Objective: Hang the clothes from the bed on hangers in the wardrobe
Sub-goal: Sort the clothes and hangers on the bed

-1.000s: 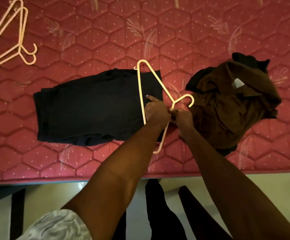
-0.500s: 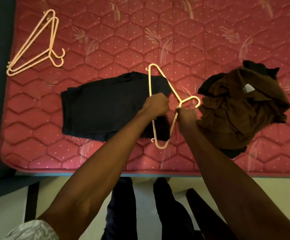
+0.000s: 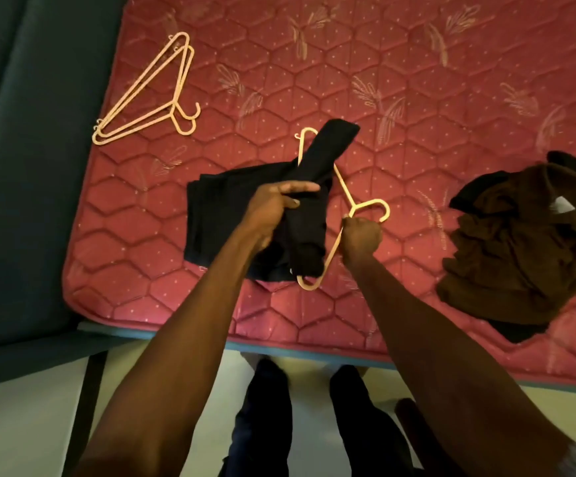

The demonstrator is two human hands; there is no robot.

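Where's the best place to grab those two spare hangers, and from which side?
Take the spare hangers at the necks just above the hooks, where both stacked frames meet, coming from above on the side facing the black garment. One pinch there likely lifts both; the hooks point that way.

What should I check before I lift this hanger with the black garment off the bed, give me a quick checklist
1. Right hand holds the hanger near its neck, below the hook: ok.
2. Left hand grips the black garment: ok.
3. Garment threaded through the hanger: part of it passes over the bar, but most lies bunched on the mattress: not ok.
4. Garment balanced evenly on both sides of the bar: cannot tell.
5. Hook free of cloth: ok.
6. Brown clothes pile lies apart from the hanger, so nothing should snag: ok.
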